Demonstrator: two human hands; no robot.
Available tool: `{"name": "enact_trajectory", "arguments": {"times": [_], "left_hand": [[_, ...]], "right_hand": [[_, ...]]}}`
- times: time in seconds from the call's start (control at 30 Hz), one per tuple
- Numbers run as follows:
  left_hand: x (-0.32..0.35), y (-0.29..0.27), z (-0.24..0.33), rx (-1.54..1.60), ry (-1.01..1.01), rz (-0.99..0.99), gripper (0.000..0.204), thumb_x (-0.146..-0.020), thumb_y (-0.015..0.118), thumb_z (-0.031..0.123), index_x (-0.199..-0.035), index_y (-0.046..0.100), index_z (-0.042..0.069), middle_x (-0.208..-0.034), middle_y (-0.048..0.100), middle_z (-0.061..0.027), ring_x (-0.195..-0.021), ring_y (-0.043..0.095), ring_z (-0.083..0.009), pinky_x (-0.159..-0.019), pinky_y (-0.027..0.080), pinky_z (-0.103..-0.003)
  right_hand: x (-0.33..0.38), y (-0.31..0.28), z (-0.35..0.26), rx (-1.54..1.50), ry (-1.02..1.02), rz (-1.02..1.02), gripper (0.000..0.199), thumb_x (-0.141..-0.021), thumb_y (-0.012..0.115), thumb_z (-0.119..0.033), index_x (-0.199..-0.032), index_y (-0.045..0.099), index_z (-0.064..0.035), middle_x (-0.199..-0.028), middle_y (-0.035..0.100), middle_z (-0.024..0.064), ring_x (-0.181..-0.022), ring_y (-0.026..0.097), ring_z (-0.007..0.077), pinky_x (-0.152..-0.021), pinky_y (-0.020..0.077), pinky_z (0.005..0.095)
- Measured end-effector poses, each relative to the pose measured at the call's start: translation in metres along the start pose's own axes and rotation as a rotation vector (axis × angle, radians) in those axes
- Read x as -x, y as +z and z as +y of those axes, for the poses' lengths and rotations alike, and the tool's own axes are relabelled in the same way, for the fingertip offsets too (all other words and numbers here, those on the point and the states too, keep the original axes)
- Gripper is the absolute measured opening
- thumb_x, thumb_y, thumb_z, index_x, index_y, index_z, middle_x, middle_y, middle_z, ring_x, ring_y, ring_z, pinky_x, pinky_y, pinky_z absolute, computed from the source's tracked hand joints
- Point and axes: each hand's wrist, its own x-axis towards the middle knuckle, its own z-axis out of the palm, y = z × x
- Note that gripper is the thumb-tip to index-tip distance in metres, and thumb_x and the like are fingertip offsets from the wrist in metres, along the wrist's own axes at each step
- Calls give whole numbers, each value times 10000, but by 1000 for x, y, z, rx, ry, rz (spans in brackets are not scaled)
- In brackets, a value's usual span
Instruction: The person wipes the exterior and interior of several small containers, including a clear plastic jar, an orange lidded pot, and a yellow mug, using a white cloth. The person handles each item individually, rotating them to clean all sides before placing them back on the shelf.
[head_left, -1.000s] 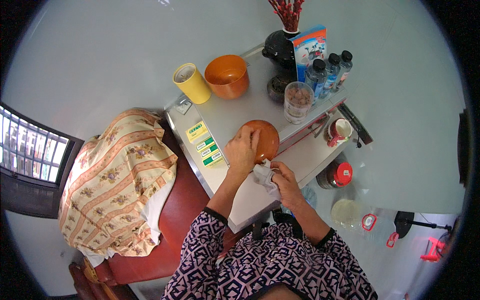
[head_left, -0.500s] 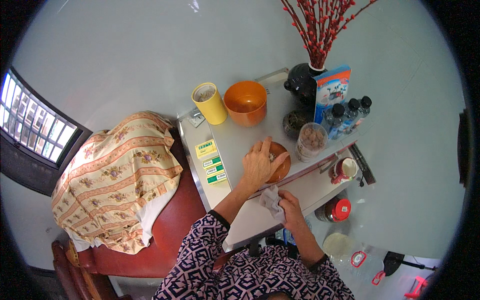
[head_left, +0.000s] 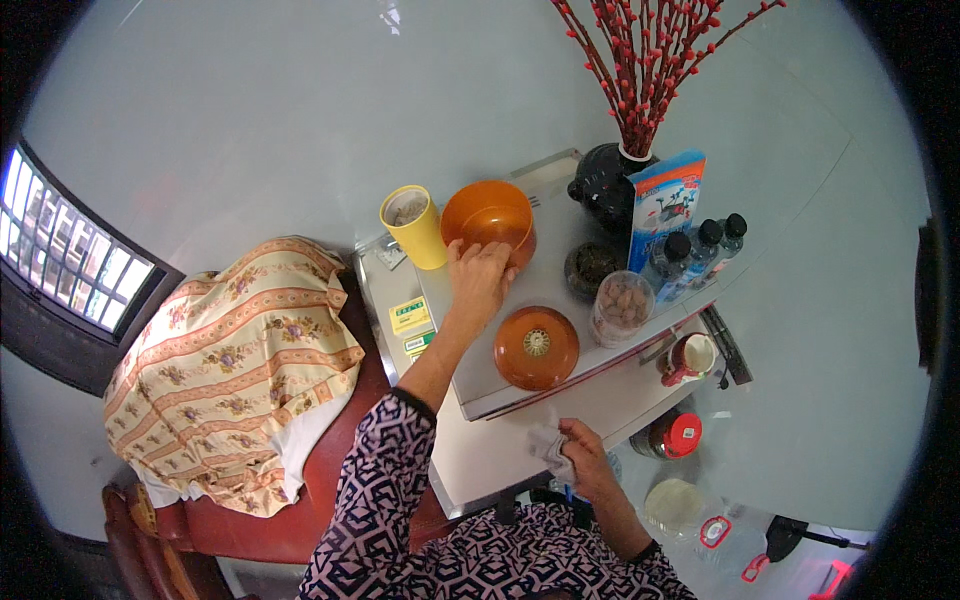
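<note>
Your left hand [head_left: 478, 280] is gripping the orange bowl [head_left: 487, 216] rim; your right hand [head_left: 582, 458] is clutching a cloth [head_left: 550, 445]. Yellow cup [head_left: 414, 226] and lid [head_left: 536, 347] are flanking; 3 bottles [head_left: 700, 248] are standing behind.

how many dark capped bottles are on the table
3. The bottles stand in a row at the table's right edge, beside the blue box: one nearest it, one in the middle, one outermost. More could be hidden behind the box.
</note>
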Motion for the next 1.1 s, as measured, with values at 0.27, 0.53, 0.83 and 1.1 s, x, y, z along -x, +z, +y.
{"name": "enact_trajectory", "arguments": {"times": [0.27,0.53,0.83,1.1], "left_hand": [[87,-103,47,423,-457,215,280,-678,777,197,-835,591,59,-737,559,-53,-735,500,-238,-754,361,-343],[195,-127,49,878,-858,324,283,-710,748,121,-934,595,42,-765,552,-69,-745,508,-246,-761,382,-336],[245,-194,35,596,-666,223,322,-655,804,155,-905,629,52,-758,576,-41,-734,507,-203,-728,378,-301],[266,-211,25,1140,-783,399,262,-769,724,54,-1000,619,-12,-951,644,-29,-858,585,-92,-766,484,-252]], "right_hand": [[-8,65,-99,323,-626,287,431,-817,411,-12,-1244,449,30,-1162,537,107,-1000,537,174,-873,433,276],[-28,183,-55,1195,-1279,50,488,-707,654,-101,-1180,535,-106,-1067,471,91,-997,455,278,-864,310,426],[-70,230,-79,918,-673,-437,323,-900,476,-182,-1155,545,3,-1074,597,175,-933,590,299,-798,444,352],[-11,257,-26,1225,-1351,-296,374,-801,572,-63,-1171,591,-108,-1272,528,67,-1195,479,242,-1012,327,419]]}}
